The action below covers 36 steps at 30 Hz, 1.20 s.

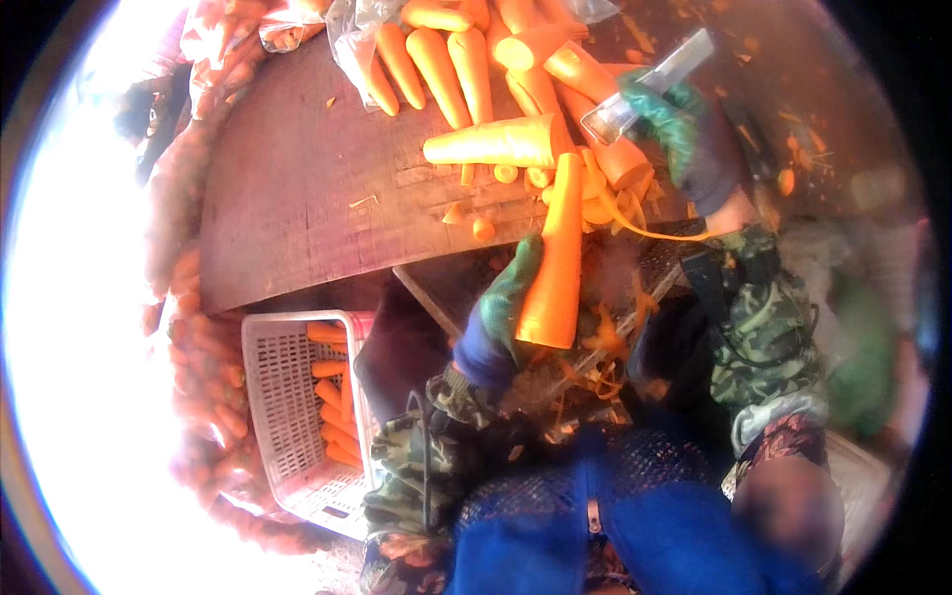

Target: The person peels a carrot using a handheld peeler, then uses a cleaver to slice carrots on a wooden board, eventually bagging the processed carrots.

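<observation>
My left hand (497,316), in a green and blue glove, holds a large peeled carrot (558,260) upright, its narrow end towards the board. My right hand (673,123), gloved too, grips a metal tool with a flat blade (643,89), possibly a peeler or knife, above a pile of carrots. Another peeled carrot (491,143) lies crosswise on the wooden board (297,193), just beyond the held one. A long orange peel strip (662,235) stretches from the pile to my right wrist. Cut carrot ends (483,227) lie near the board's edge.
A white plastic crate (297,320) with several carrots stands at the lower left. Bagged carrots (208,372) line the left side. A clear plastic bag (357,37) lies beside the pile. Peelings (610,335) lie below the board's near edge. Part of a person shows at right.
</observation>
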Each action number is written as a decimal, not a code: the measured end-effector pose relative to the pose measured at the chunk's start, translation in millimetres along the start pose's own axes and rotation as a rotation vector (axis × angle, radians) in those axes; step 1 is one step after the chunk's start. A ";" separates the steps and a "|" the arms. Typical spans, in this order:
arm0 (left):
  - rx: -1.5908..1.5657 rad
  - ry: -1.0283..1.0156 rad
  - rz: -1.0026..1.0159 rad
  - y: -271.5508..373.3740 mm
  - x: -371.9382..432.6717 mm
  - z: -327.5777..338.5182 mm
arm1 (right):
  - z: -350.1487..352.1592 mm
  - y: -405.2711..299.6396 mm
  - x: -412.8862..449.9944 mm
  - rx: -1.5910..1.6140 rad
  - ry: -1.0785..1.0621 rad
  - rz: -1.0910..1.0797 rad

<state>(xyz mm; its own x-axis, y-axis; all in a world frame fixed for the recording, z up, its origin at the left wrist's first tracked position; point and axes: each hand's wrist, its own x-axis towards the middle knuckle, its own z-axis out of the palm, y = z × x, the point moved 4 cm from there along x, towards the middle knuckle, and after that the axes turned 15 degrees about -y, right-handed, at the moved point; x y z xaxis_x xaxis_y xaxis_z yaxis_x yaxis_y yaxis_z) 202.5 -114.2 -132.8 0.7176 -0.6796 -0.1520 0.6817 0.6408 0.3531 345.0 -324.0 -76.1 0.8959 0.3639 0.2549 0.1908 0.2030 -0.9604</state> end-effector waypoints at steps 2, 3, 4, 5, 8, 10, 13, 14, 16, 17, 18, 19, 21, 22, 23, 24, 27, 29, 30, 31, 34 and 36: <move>0.064 -0.032 -0.001 10.6 -6.7 8.8 | 19.5 -4.3 -9.5 0.121 -0.159 0.068; 0.025 -0.029 0.029 6.3 0.1 7.1 | 28.8 -14.7 -23.2 0.154 -0.219 0.107; 0.013 0.023 0.098 8.0 -4.6 -3.0 | 54.1 -7.0 -24.9 0.084 -0.376 0.171; -0.010 0.054 0.147 7.1 -3.1 -7.3 | 76.4 -9.2 -34.9 0.053 -0.456 0.190; -0.337 0.303 0.146 5.2 10.7 20.0 | 100.1 -10.8 -55.4 -0.038 -0.488 0.264; -0.161 0.035 0.080 0.3 8.4 9.8 | 81.2 -10.2 -44.1 -0.072 -0.284 0.285; 0.027 0.144 0.011 2.0 0.4 6.6 | 32.4 7.0 -4.1 -0.251 -0.231 -0.161; 0.029 0.123 0.003 0.3 3.9 12.2 | 25.5 0.0 -4.6 -0.296 -0.185 -0.242; 0.025 0.137 0.060 -0.6 4.4 13.8 | 33.6 5.1 -10.8 0.027 -0.109 0.000; -0.019 0.063 0.047 -0.2 4.5 15.5 | 27.6 4.9 -11.0 -0.138 -0.096 -0.071; -0.067 -0.012 0.026 -0.1 2.6 16.2 | 20.9 4.4 -13.2 -0.305 -0.078 -0.136; -0.116 -0.087 0.003 -2.5 2.8 16.5 | 10.5 13.1 -15.9 -0.162 0.003 0.004; -0.099 -0.320 0.046 2.4 3.4 5.1 | 18.0 20.1 -10.9 -0.033 0.089 0.105; -0.105 -0.324 0.033 4.4 0.0 -3.1 | 25.2 18.6 -12.5 -0.077 0.096 0.083; -0.127 -0.342 0.009 4.5 2.1 -3.9 | 26.2 13.7 -14.6 -0.139 0.114 0.070; -0.061 -0.216 0.032 2.8 4.5 -5.0 | 26.3 11.7 -16.1 -0.132 0.097 0.051; 0.031 0.029 0.099 -0.3 6.2 -7.1 | 39.5 8.0 -21.3 -0.248 0.035 -0.041; -0.051 0.010 0.137 1.6 6.7 -16.9 | 31.7 13.5 -18.0 -0.158 0.071 -0.040; -0.026 -0.161 0.084 3.6 9.3 -0.5 | 24.8 10.9 -19.3 -0.185 0.129 -0.021; -0.053 -0.145 0.084 5.2 10.5 4.0 | 17.7 7.0 -20.9 -0.213 0.188 -0.002; -0.065 -0.147 0.090 7.4 11.4 0.3 | 34.3 -4.6 -30.4 0.040 -0.096 0.117; 0.033 -0.204 0.109 10.3 2.7 -15.1 | 80.7 -14.5 -40.8 0.070 -0.277 0.198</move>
<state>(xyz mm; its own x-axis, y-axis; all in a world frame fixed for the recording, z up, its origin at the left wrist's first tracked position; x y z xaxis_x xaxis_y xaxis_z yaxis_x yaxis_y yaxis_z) 213.7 -104.0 -143.5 0.7405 -0.6677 0.0771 0.5945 0.7042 0.3882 273.3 -268.5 -63.4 0.7678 0.6337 0.0944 -0.0123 0.1619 -0.9867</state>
